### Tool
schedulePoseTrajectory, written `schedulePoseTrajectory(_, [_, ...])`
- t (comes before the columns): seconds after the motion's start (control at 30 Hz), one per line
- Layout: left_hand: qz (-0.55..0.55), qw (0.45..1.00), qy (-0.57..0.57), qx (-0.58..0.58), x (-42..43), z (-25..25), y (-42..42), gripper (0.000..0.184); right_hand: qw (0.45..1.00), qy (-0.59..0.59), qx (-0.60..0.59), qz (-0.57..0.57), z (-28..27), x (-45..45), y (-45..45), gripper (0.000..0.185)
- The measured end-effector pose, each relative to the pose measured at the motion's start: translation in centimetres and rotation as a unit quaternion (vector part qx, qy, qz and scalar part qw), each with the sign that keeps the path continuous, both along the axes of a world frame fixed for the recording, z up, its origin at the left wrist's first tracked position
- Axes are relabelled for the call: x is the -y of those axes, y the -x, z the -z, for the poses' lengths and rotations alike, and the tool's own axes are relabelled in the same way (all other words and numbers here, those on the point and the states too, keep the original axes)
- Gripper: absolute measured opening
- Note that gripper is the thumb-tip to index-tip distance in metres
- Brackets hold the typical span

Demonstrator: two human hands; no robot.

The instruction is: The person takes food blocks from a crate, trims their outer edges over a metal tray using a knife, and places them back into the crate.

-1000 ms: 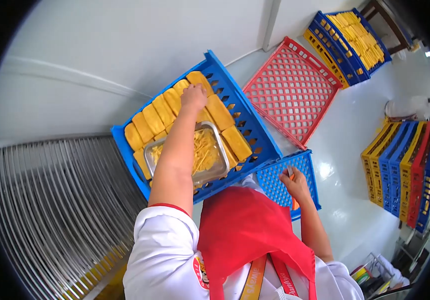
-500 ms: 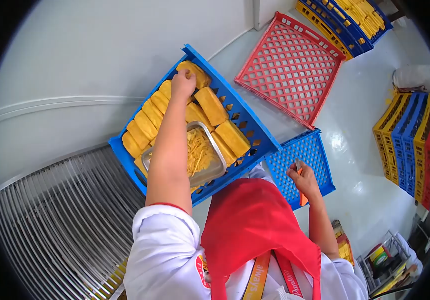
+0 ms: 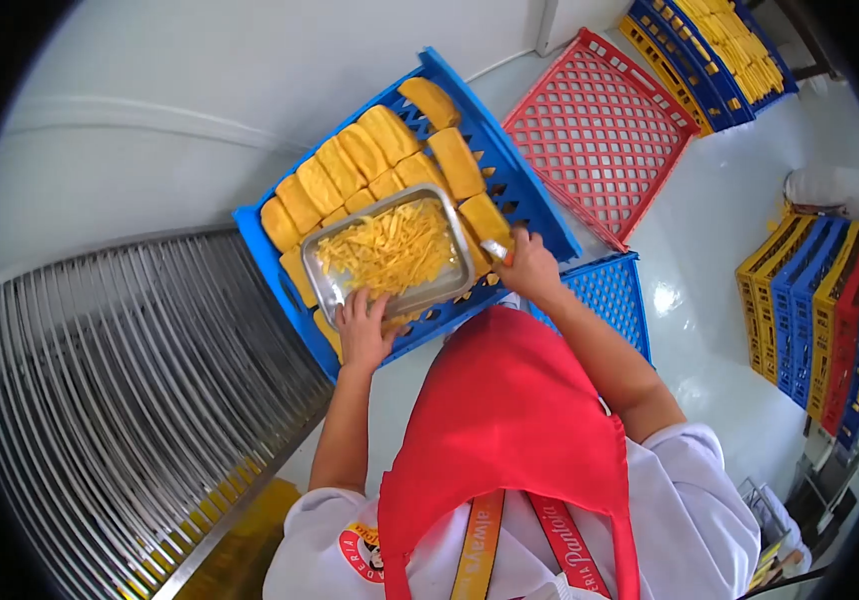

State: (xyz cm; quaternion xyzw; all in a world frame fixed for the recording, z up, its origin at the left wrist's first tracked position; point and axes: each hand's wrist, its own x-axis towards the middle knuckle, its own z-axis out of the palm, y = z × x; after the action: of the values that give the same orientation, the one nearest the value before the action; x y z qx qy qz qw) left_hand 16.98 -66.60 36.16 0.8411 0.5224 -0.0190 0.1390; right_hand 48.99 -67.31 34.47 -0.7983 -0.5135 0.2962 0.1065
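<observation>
left hand: the person's left hand (image 3: 362, 325) is at the near side of the metal tray (image 3: 468, 262), fingers spread with the tips over the rim. can't tell from here if it's actually gripping or just resting there tbh
right hand: the right hand (image 3: 530, 268) is closed around a small knife-like tool (image 3: 496, 251), a bit of orange showing by the fingers and the pale blade pointing left, right by the blocks along the tray's right side
metal tray: sitting on top of the yellow blocks (image 3: 318, 182) in the big blue crate (image 3: 545, 208), toward its near side
yellow shreds: a loose pile of strips (image 3: 390, 245) spread inside the tray, pretty messy lol
blocks: a row along the crate's far left side, plus a few down the right side, with crate holes showing between some
red crate: an openwork red crate (image 3: 602, 140) just right of the big blue one, on the far side
other blue crate: a second one (image 3: 608, 300) at the near right, partly behind the right forearm
far right: yellow sticks (image 3: 735, 50) piled in a dark blue crate (image 3: 695, 60)
right side: a multicolored crate stack (image 3: 812, 310)
left side: a slatted metal rack (image 3: 140, 390)
outfit: red apron (image 3: 510, 420) over white sleeves
</observation>
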Motion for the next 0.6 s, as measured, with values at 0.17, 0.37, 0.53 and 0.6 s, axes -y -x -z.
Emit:
schedulePoseTrajectory(0.17, [-0.099,0.993,-0.040,0.045,0.6,5.3,4.9,0.049,0.995,0.047,0.084,-0.041,2.7,-3.1,1.0,0.069])
schedulePoseTrajectory(0.37, [-0.136,0.984,0.026,0.109,0.9,-1.7,2.4,0.084,0.988,0.008,-0.111,0.106,-3.2,-3.1,-0.5,0.038])
schedulePoseTrajectory(0.53, [-0.010,0.942,-0.123,0.312,0.2,-7.9,-0.2,0.087,0.885,0.114,-0.442,0.094,-10.8,-2.5,3.9,0.030])
schedulePoseTrajectory(0.6, [0.057,0.927,-0.185,0.321,-0.6,-10.5,-0.6,0.084,0.884,0.169,-0.435,0.019,-13.7,-2.6,7.6,0.029])
